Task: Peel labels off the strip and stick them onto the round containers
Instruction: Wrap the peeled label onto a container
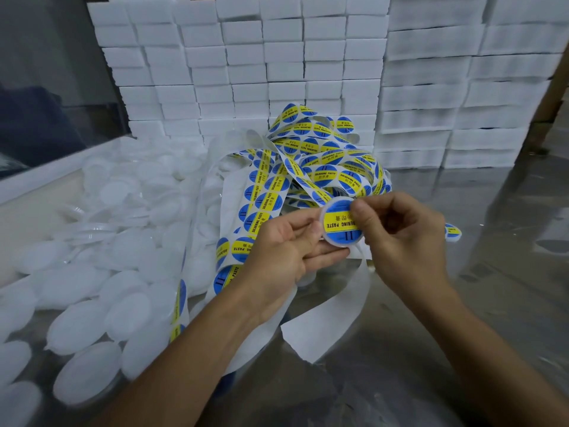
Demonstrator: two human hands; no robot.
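My left hand (286,241) holds a small round white container (340,224) between thumb and fingers, above the table's middle. A blue and yellow round label covers its top face. My right hand (397,235) has its thumb pressed on the label's right side, with the other fingers curled behind the container. A long tangled strip of blue and yellow labels (311,167) is heaped just behind my hands. Bare white backing strip (326,315) trails down under my wrists.
Several plain white round containers (92,272) fill the table's left side. One labelled container (452,232) lies to the right of my right hand. Stacked white boxes (277,63) form a wall at the back. The reflective table top (462,349) spreads right and near.
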